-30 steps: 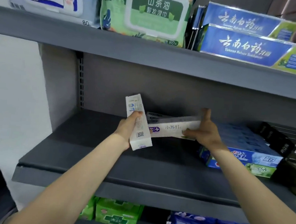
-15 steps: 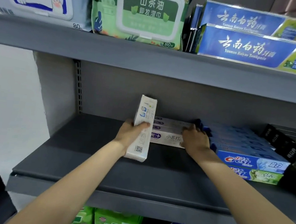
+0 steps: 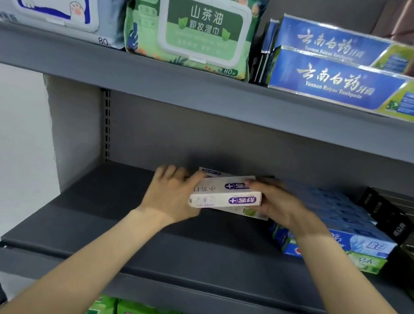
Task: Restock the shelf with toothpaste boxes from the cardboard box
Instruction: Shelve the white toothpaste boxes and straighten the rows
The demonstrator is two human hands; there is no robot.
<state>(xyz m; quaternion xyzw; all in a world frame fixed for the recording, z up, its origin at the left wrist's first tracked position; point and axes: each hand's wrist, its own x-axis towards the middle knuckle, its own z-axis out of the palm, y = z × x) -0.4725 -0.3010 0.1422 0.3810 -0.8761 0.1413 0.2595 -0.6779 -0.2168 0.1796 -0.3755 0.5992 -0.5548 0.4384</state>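
Reading from left to right, the grey metal middle shelf (image 3: 108, 225) lies bare along its left part, room that by the look of it waits for further stock; the cardboard box named in the task is not in view. The left hand (image 3: 172, 194) cups the left end of the top white and purple toothpaste carton (image 3: 224, 200), thumb over its upper edge and fingers curled behind it, seemingly so the carton can be squared on the stack. That carton lies flat, lengthwise across the shelf, on the white toothpaste cartons beneath it (image 3: 253, 213), its printed face turned outward, presumably so a shopper can read it. The right hand (image 3: 279, 204) grasps the carton's right end, fingers bent over the top and thumb under the front; held at both ends, the carton can be slid without twisting. Just beside the stack on the right, the row of blue toothpaste boxes (image 3: 340, 228) sits stacked flat, and the white stack is likely being set close against it. Further right stand black cartons (image 3: 387, 214)
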